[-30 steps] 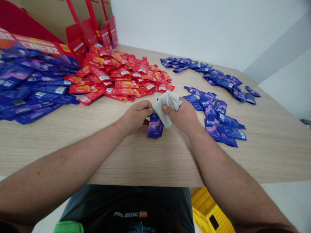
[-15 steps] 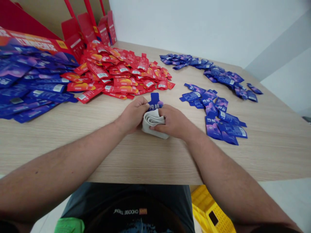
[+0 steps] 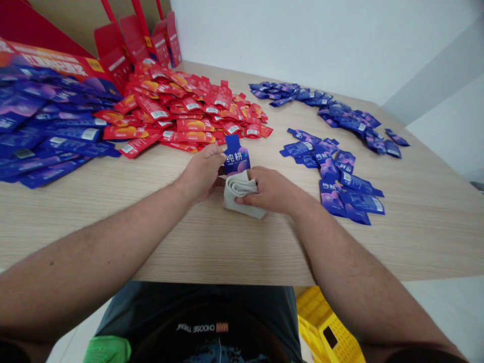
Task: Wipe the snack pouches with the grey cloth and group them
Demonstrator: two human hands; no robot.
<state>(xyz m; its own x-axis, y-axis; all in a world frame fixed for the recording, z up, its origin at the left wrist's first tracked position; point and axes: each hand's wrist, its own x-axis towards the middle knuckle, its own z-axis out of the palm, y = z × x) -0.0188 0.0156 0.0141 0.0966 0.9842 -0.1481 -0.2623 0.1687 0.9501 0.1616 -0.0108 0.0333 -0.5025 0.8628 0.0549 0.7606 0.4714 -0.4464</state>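
Note:
Close to the table's front edge, my left hand (image 3: 204, 171) pinches a blue-purple sachet (image 3: 237, 157) by its left edge. The sachet stands upright with its printed front and top tab facing me. My right hand (image 3: 270, 190) is closed around a folded white cloth (image 3: 244, 196), held just below and in front of the sachet. The sachet's lower part is hidden behind the cloth, so I cannot tell whether the two touch.
Piles of blue sachets (image 3: 49, 121) and red sachets (image 3: 192, 111) cover the left side. More blue sachets lie right of my hands (image 3: 333, 166) and along the back (image 3: 340, 116). Red cartons (image 3: 113, 50) stand at the back left. A yellow crate (image 3: 328, 327) sits below the table.
My left hand has shifted left and slightly up with the sachet, which now shows more of its front above the cloth. My right hand and the cloth have barely moved.

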